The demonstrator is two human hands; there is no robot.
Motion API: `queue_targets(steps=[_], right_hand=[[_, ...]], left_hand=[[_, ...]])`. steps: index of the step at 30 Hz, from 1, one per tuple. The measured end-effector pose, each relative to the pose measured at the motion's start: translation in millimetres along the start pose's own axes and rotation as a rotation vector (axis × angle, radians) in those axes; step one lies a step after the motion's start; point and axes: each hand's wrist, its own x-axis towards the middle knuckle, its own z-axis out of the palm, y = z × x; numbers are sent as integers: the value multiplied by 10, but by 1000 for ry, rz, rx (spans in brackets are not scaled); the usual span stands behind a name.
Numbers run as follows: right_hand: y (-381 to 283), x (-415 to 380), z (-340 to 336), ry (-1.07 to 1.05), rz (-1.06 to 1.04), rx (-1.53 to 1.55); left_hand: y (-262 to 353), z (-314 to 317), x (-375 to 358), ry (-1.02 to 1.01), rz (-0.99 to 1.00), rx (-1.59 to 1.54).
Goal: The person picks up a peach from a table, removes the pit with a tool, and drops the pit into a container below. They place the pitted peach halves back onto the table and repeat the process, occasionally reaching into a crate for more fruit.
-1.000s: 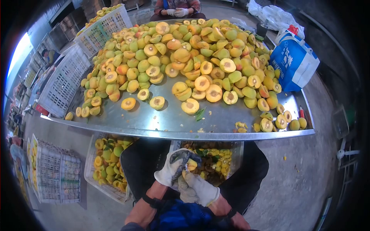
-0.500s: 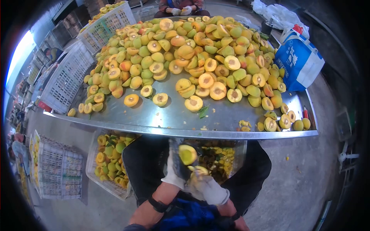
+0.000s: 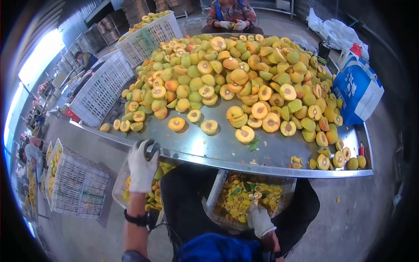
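My left hand (image 3: 143, 168), in a white glove with dark fingertips, is raised at the table's front-left edge, above a crate of peaches (image 3: 157, 192). Its fingers are spread, with no fruit visible in them. My right hand (image 3: 260, 222), also gloved in white, hangs low over a bin (image 3: 212, 196) between my knees. Yellow scraps (image 3: 235, 203), pits and green leaves lie in that bin. The right fingers are closed around a small thing pointing into the bin; I cannot tell what it is. Halved peaches (image 3: 209, 126) lie cut side up near the table edge.
A big heap of peaches (image 3: 196, 83) covers much of the metal table (image 3: 187, 146). Plastic crates (image 3: 102, 83) stand left, another crate (image 3: 80, 183) on the floor. A blue-and-white bag (image 3: 355, 89) is at right. Across the table sits a person (image 3: 231, 15) with gloved hands.
My hands were together holding a peach half; now they are apart. The left has moved up and left without the peach half, the right down over the bin. The view has shifted.
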Motion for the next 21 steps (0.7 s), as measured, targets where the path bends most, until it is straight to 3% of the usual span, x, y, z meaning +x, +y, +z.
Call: queue_targets(steps=[4, 7, 8, 11, 12, 13, 15, 17, 18, 19, 21], right_hand=[[-160, -86, 126, 68, -17, -291], [-178, -160, 16, -139, 57, -33], [-132, -203, -29, -271, 74, 218], [-88, -259, -102, -456, 9, 479], [-34, -126, -162, -557, 84, 515], [-144, -84, -58, -382, 14, 180], [-122, -47, 42, -238, 3, 10], [-117, -2, 109, -102, -6, -171], [-144, -40, 160, -32, -4, -263], [-207, -98, 218, -39, -52, -211], [-572, -395, 382, -45, -138, -108]], left_hand=[[-85, 611, 748, -152, -91, 25], [-463, 1334, 1067, -314, -141, 78], [-555, 1466, 1093, -385, -138, 95], [-505, 1482, 961, -312, -274, -461], [-333, 1345, 870, -295, -352, -637], [-142, 1159, 796, -304, -355, -734], [205, 834, 566, -302, -378, -953], [510, 656, 236, -256, -212, -1218], [665, 541, 25, -344, -302, -1305], [803, 492, -142, -439, -378, -1393], [951, 574, -492, -505, -254, -1390]])
